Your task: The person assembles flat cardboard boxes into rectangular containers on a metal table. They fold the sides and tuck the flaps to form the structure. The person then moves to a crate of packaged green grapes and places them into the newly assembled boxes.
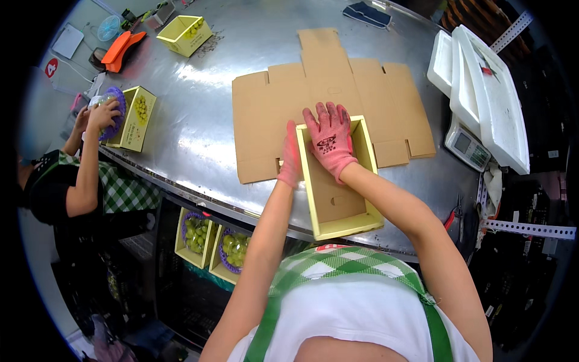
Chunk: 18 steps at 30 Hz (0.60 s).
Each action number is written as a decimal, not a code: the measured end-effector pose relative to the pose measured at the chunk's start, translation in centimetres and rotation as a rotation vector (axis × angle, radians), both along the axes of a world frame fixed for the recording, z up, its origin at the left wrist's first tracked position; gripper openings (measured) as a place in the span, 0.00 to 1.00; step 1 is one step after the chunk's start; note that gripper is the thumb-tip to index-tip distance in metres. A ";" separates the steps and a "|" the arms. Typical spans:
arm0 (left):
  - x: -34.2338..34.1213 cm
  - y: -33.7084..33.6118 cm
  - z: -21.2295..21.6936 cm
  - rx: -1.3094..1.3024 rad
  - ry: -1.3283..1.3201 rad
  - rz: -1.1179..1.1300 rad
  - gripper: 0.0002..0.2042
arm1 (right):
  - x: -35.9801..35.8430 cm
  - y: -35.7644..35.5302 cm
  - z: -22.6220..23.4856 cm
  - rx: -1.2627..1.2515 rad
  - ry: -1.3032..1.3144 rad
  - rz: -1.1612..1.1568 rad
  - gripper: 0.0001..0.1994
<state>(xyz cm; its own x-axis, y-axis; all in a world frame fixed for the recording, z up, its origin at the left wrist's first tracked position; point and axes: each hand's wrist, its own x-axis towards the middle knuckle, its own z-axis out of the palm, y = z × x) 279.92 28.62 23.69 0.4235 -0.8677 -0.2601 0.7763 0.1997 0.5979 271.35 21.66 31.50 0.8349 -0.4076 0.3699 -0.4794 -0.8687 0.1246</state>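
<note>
A pale yellow open-topped carton stands in front of me at the table's near edge, its plain brown inside showing. My left hand, in a pink glove, lies flat along the outside of the carton's left wall near the far end. My right hand, gloved too, reaches over the far left corner with its fingers outstretched and a little spread; its palm covers part of the rim there. Beyond the carton, an unfolded brown cardboard blank lies flat on the table, partly under both the carton and my hands.
The metal table curves around me. At right are white foam trays, a scale and pliers. Below left, cartons of grapes sit. A co-worker handles a purple-netted bunch beside a carton. Another carton stands farther back.
</note>
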 end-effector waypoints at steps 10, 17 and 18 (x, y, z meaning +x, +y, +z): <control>-1.8 -0.4 4.0 -0.136 0.268 0.054 0.27 | 0.3 -1.6 -2.2 0.050 -0.134 0.136 0.36; -1.4 -0.8 2.4 -0.090 0.227 0.122 0.23 | 0.6 -1.5 -2.7 0.009 -0.239 0.126 0.23; -1.3 -0.8 2.2 -0.084 0.211 0.118 0.23 | 0.7 -1.4 -2.0 0.023 -0.217 0.116 0.23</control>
<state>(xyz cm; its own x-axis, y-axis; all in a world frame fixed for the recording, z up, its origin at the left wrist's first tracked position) 278.61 27.79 25.94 0.4674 -0.8376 -0.2827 0.8505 0.3388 0.4023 272.08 20.31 29.47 0.7787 -0.3238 0.5374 -0.3892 -0.9211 0.0091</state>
